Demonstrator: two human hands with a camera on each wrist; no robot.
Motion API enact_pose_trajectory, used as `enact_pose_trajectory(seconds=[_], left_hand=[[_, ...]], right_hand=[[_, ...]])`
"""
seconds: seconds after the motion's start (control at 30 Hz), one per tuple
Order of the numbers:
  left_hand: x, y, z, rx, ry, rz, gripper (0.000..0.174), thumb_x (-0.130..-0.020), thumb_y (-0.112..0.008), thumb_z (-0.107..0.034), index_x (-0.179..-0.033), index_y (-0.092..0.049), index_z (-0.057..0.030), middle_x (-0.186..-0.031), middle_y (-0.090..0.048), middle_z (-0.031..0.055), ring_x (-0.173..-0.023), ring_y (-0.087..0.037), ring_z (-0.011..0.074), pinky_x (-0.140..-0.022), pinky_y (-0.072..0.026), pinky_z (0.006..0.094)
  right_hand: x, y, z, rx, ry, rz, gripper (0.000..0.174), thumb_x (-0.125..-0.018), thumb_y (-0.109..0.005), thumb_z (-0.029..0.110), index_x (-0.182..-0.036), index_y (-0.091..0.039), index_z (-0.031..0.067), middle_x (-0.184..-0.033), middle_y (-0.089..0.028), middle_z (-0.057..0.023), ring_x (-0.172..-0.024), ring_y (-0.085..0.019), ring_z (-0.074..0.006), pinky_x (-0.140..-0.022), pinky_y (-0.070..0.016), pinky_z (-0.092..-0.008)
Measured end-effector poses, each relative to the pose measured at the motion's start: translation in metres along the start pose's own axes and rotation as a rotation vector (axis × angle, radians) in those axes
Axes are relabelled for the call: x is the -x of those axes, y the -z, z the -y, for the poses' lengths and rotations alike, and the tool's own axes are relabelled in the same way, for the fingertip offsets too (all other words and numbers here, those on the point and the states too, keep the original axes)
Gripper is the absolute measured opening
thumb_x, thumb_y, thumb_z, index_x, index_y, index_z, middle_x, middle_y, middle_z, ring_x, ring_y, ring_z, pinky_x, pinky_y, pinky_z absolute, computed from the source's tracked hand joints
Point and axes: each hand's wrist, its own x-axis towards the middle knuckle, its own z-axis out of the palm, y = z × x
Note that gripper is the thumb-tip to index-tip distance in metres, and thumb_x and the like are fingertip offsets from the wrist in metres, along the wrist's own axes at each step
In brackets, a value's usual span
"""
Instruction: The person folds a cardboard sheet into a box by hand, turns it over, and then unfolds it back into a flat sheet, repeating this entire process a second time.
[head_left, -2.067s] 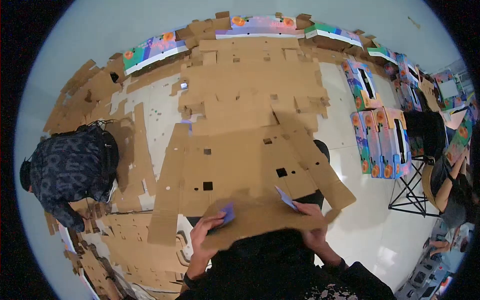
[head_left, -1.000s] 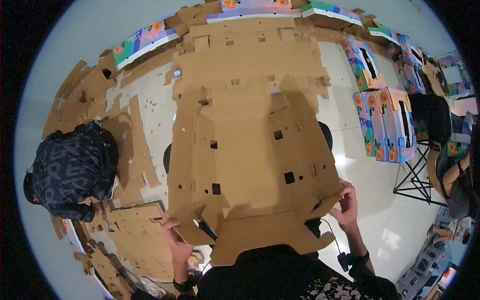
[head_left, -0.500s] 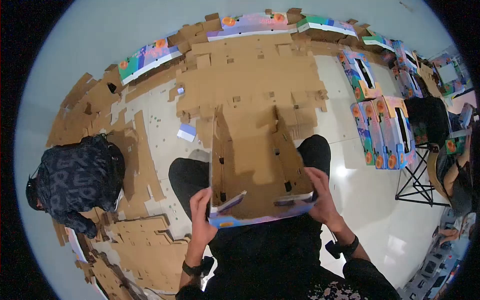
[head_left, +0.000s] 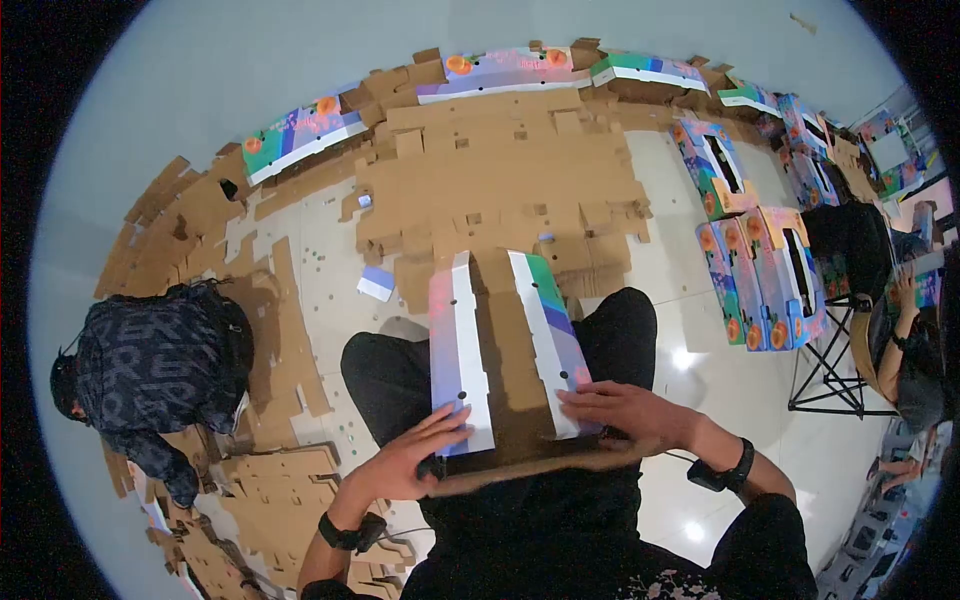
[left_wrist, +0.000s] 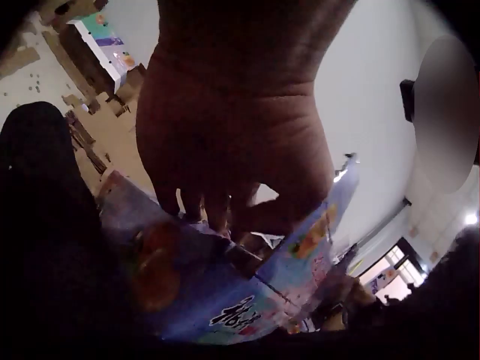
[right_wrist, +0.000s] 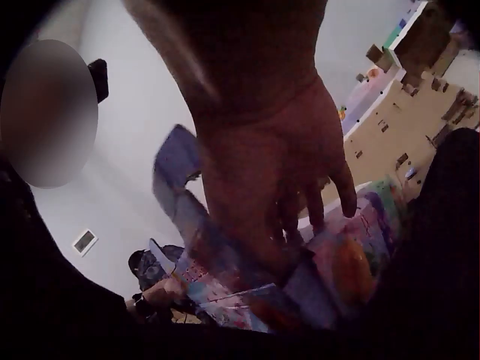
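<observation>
A carton (head_left: 510, 360) with brown inner faces lies across the person's lap between their knees. Its long side panels stand up, and their white-edged top flaps (head_left: 535, 310) are folded inward, printed pink, purple and green. The left hand (head_left: 415, 458) rests on the near left corner, fingers stretched over the left flap. On the near right corner, the right hand (head_left: 635, 412) presses with fingers extended across the right flap. A brown near-end panel (head_left: 540, 466) sticks out toward the person's body. Both wrist views show the carton's printed outside (left_wrist: 202, 285) below the hands.
Flattened cardboard sheets (head_left: 500, 150) cover the floor ahead. Finished-looking printed cartons (head_left: 770, 280) stand at right beside a folding stool (head_left: 830, 370). Another person (head_left: 165, 360) bends over cardboard at left. A small purple-white scrap (head_left: 376, 283) lies on the floor.
The flat sheet was turned and its sides raised into a carton. The side flaps are now folded inward, and the hands have moved from the outer sides onto the near corners.
</observation>
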Motion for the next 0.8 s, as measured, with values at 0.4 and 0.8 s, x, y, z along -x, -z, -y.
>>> enact_pose_trajectory(seconds=[0.4,0.8], left_hand=[[-0.008,-0.052,0.012,0.138,0.031,-0.401,0.059,-0.08,-0.087,-0.027,-0.129,-0.066,-0.0042,-0.146,-0.059,0.0114,-0.148,-0.04,0.0313,-0.119,-0.0353,0.0458],[-0.033,-0.061,0.018,0.409,0.225,-0.758,0.069,-0.093,-0.071,-0.011,-0.148,-0.031,-0.0024,-0.125,-0.06,0.0158,-0.116,-0.059,0.022,-0.1,-0.0477,0.0378]], right_hand=[[-0.023,-0.041,-0.026,0.214,-0.035,-0.13,0.079,-0.083,-0.081,0.021,-0.152,-0.044,0.0119,-0.154,-0.049,-0.0065,-0.138,-0.045,-0.0309,-0.116,-0.0405,-0.0442],[-0.015,-0.066,-0.042,-1.101,-0.378,-0.79,0.066,-0.1,-0.056,0.01,-0.159,-0.027,0.0054,-0.151,-0.05,-0.0188,-0.133,-0.053,-0.0306,-0.111,-0.0432,-0.042]])
